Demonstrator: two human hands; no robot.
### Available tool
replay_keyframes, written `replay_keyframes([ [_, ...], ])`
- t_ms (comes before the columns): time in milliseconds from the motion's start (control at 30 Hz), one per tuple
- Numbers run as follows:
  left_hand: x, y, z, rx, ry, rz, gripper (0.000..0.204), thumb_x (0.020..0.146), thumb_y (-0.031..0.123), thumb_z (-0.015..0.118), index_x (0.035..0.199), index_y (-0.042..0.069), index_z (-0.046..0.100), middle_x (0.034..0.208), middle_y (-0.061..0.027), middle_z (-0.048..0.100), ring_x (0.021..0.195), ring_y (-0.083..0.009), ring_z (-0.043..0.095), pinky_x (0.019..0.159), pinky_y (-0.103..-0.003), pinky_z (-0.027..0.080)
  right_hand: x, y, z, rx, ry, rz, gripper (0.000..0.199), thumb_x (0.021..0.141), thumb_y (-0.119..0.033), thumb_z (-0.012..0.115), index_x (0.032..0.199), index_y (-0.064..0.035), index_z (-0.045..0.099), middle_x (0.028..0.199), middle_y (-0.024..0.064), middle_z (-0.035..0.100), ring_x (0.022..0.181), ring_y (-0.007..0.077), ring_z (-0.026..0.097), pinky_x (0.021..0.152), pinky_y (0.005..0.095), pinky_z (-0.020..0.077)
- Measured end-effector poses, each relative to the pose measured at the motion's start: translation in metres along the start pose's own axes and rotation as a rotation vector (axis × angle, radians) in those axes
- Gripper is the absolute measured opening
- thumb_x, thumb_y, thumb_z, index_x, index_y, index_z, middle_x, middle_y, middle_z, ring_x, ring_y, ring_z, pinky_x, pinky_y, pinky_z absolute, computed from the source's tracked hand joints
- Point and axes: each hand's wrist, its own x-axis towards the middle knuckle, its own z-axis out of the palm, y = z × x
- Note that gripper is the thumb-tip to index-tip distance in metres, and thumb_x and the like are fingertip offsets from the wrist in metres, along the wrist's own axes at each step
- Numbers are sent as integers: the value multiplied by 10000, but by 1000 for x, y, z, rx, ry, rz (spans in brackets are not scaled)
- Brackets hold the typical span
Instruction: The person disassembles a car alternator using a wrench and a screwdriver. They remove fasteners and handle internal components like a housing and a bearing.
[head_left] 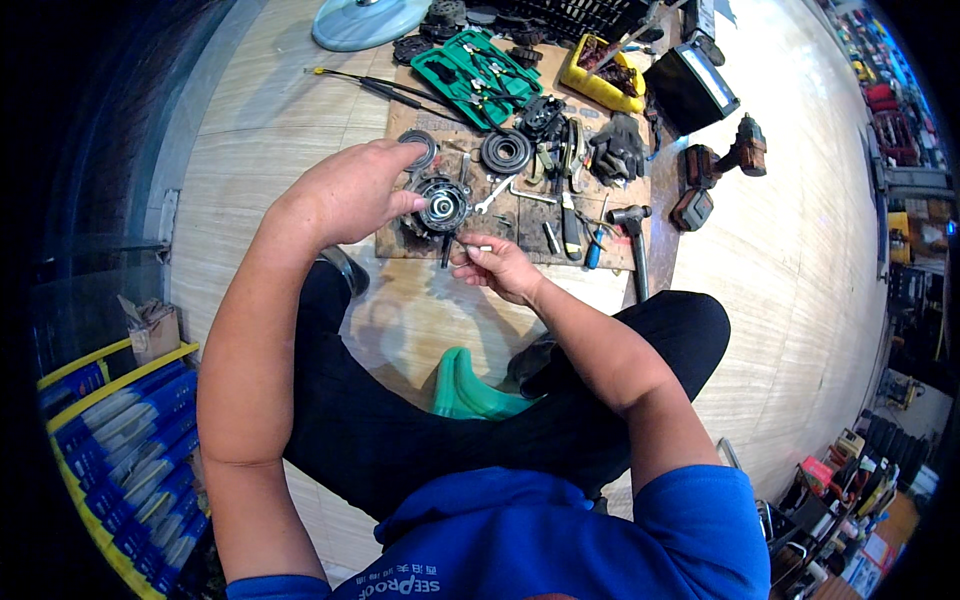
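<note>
A round metal housing with a shiny ringed centre sits near the cardboard's front left. My left hand reaches over its left side, thumb and fingers spread. The thumb tip is at the housing's rim; the fingertips overlap a dark grooved ring just beyond. Whether they press on it I cannot tell. Right of and nearer than the housing, my right hand is closed in a pinch on a small pale stick-like piece. A dark rod-like part stands beside its fingertips.
Grimy cardboard bears a dark pulley, spanner, hammer, gloves and green tool case. Beyond are a yellow tub and black battery. A cordless drill stands right; a green stool is between my legs.
</note>
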Motion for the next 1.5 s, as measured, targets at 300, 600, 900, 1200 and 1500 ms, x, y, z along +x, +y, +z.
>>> replay_keyframes([
  [300, 1, -3, 2, 8, 17, 16, 587, 877, 264, 703, 1368, 16, 499, 1318, -236, 568, 1230, -390, 532, 1051, -432, 430, 19, 12, 2, -456, 209, -89, 248, 1005, -277, 570, 1071, -41, 608, 840, 114, 672, 745, 198, 673, 668, 333, 548],
  [600, 1, -2, 3, -2, 7, 6, 581, 875, 257, 705, 1366, 19, 504, 1322, -232, 566, 1230, -389, 533, 1051, -429, 431, 6, 14, 11, -946, 288, -379, 236, 928, -209, 648, 1087, -35, 639, 862, 194, 678, 793, 319, 669, 739, 416, 522],
  [900, 1, -2, 1, -7, 4, 25, 581, 872, 259, 706, 1361, 15, 507, 1312, -233, 574, 1230, -389, 532, 1049, -432, 431, 3, 7, 12, -1081, 320, -379, 287, 945, -258, 621, 1102, -19, 652, 941, 223, 681, 903, 386, 664, 831, 421, 515],
  [1200, 1, -10, 10, 24, 112, 82, 562, 864, 296, 711, 1334, 42, 537, 1206, -222, 626, 1135, -384, 587, 962, -438, 478, 13, 13, -3, -539, 140, -235, 403, 962, -164, 622, 1332, -47, 511, 1131, 116, 674, 1012, 217, 657, 809, 343, 515],
  [1500, 1, -7, 9, 23, 90, 61, 540, 872, 287, 704, 1327, 45, 542, 1213, -211, 625, 1144, -376, 583, 971, -436, 475, 3, 0, -7, 8, -44, -28, 442, 983, -308, 602, 1352, -86, 503, 1186, 105, 662, 980, 188, 674, 773, 303, 547],
])
